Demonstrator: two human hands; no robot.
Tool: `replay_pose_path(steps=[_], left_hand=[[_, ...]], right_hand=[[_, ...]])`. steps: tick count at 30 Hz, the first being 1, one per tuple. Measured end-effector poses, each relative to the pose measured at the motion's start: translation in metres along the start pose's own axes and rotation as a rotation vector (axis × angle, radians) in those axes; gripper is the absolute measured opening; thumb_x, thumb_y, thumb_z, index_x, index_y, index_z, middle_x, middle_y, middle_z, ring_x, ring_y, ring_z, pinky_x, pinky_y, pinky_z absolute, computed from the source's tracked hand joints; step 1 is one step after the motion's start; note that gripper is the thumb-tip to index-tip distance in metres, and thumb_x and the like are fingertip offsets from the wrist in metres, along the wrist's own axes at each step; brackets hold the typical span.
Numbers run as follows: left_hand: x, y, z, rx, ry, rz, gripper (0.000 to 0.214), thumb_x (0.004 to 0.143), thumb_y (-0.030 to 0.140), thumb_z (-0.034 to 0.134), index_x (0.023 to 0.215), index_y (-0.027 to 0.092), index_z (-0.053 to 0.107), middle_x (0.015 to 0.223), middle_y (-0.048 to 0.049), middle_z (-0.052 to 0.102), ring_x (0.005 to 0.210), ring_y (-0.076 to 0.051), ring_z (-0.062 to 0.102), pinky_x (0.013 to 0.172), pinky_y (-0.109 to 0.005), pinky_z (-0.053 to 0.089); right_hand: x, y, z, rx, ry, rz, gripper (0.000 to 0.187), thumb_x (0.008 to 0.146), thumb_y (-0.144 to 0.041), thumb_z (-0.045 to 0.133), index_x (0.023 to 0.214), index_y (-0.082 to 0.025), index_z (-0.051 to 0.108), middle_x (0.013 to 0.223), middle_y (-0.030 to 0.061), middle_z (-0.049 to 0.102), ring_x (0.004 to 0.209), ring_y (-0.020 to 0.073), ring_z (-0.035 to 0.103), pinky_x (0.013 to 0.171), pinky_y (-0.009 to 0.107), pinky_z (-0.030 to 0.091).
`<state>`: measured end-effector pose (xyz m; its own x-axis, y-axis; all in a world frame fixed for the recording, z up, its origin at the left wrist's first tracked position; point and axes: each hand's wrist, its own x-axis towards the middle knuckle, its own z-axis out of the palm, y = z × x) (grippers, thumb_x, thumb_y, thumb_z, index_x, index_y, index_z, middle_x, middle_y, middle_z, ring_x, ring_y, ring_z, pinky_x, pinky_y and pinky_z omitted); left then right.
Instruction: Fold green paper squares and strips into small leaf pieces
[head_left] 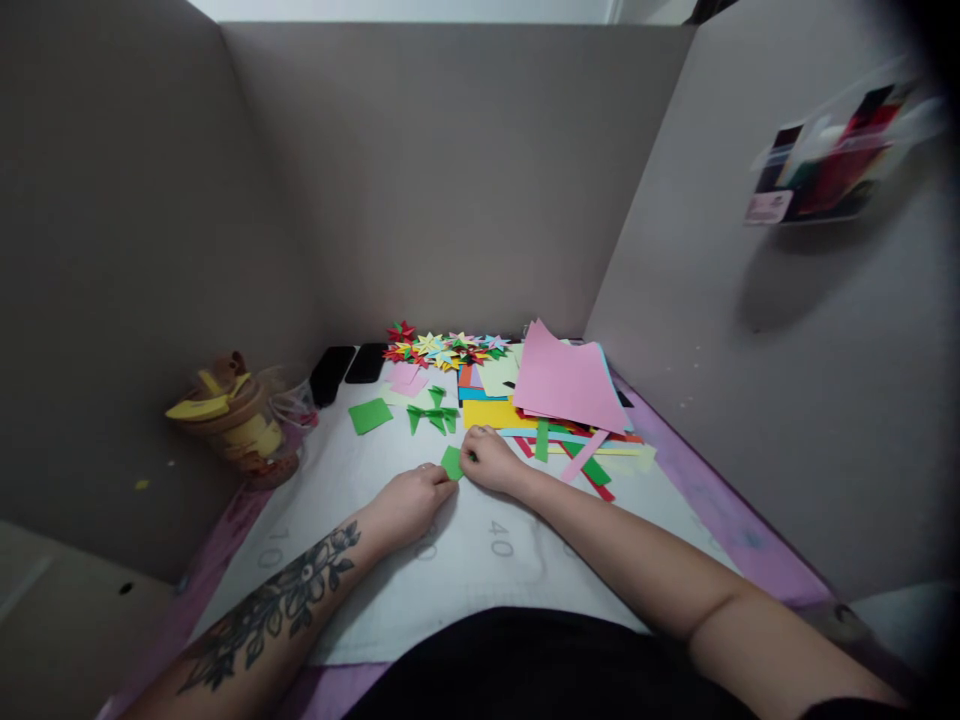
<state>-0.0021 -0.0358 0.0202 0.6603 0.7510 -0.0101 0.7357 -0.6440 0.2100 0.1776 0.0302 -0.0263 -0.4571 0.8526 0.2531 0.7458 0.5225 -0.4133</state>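
A small green paper piece [451, 463] is between my two hands at the middle of the white sheet. My left hand [417, 500] pinches its lower left edge. My right hand [489, 460] is curled closed at its right side, fingers against the paper; the fingertips are partly hidden. Just beyond lie several folded green paper pieces [433, 418] with pointed ends. A flat green paper square [370, 416] rests to their left.
Folded paper stars [442, 348] are heaped at the back. Pink sheets [566, 380] and coloured strips [585, 460] lie at right. Two black phones [366, 363] stand back left, near a brown and yellow pot [244, 420]. Grey panels [465, 180] enclose the table; a clear holder [832, 160] hangs right.
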Motion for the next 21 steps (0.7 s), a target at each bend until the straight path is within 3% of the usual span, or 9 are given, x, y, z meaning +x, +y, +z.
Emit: replay_pose_path(steps=[4,8,11,13,15,18,21], left_hand=[[-0.001,0.009,0.003,0.193,-0.003,0.024,0.027,0.083,0.013,0.037,0.099,0.013,0.059,0.093,-0.0107,0.058,0.084,-0.021,0.054,0.075,-0.032,0.042],[0.0,0.016,0.005,0.275,-0.03,0.029,0.023,0.077,0.012,0.044,0.094,0.01,0.059,0.09,-0.0123,0.058,0.081,-0.023,0.054,0.073,-0.035,0.043],[0.001,0.017,0.005,0.286,-0.03,0.028,0.023,0.074,0.012,0.047,0.093,0.01,0.058,0.091,-0.0124,0.057,0.081,-0.024,0.054,0.072,-0.036,0.043],[0.001,0.018,0.005,0.278,-0.025,0.022,0.023,0.074,0.012,0.046,0.093,0.01,0.058,0.091,-0.0123,0.057,0.081,-0.024,0.054,0.072,-0.036,0.043],[0.001,0.017,0.003,0.259,-0.02,0.014,0.022,0.075,0.012,0.045,0.093,0.011,0.058,0.091,-0.0129,0.057,0.082,-0.024,0.054,0.073,-0.036,0.044],[0.0,0.015,-0.001,0.203,-0.014,0.01,0.026,0.079,0.013,0.041,0.098,0.011,0.059,0.094,-0.0143,0.059,0.083,-0.025,0.055,0.075,-0.037,0.044],[-0.001,0.012,-0.005,0.141,-0.036,0.013,0.03,0.082,0.014,0.038,0.103,0.012,0.059,0.095,-0.0138,0.06,0.08,-0.024,0.058,0.074,-0.036,0.044]], right_hand=[[-0.004,0.0,-0.004,-0.067,0.002,0.069,0.005,0.076,-0.021,0.055,0.074,-0.017,0.056,0.087,0.005,0.052,0.087,0.0191,0.044,0.075,0.029,0.033],[-0.005,0.007,-0.01,-0.142,0.057,0.182,0.014,0.075,-0.03,0.058,0.082,-0.018,0.054,0.09,0.0063,0.05,0.09,0.0222,0.042,0.076,0.032,0.034],[-0.008,0.012,-0.017,-0.147,0.141,0.193,0.015,0.075,-0.025,0.057,0.088,-0.017,0.055,0.094,0.0084,0.051,0.092,0.0237,0.042,0.078,0.035,0.036],[-0.012,0.01,-0.022,-0.111,0.213,0.103,0.019,0.076,-0.014,0.052,0.095,-0.017,0.056,0.1,0.0098,0.053,0.097,0.0236,0.043,0.083,0.036,0.037],[-0.018,0.006,-0.025,-0.048,0.214,-0.116,0.03,0.075,-0.006,0.047,0.101,-0.017,0.057,0.107,0.0094,0.054,0.102,0.022,0.043,0.088,0.036,0.036],[-0.026,-0.001,-0.026,0.018,0.034,-0.475,0.033,0.076,-0.006,0.048,0.101,-0.021,0.062,0.107,0.0069,0.058,0.1,0.0205,0.047,0.088,0.035,0.039],[-0.028,-0.004,-0.023,0.02,-0.065,-0.543,0.029,0.078,-0.009,0.049,0.098,-0.022,0.065,0.1,0.0069,0.063,0.093,0.0202,0.05,0.08,0.034,0.043]])
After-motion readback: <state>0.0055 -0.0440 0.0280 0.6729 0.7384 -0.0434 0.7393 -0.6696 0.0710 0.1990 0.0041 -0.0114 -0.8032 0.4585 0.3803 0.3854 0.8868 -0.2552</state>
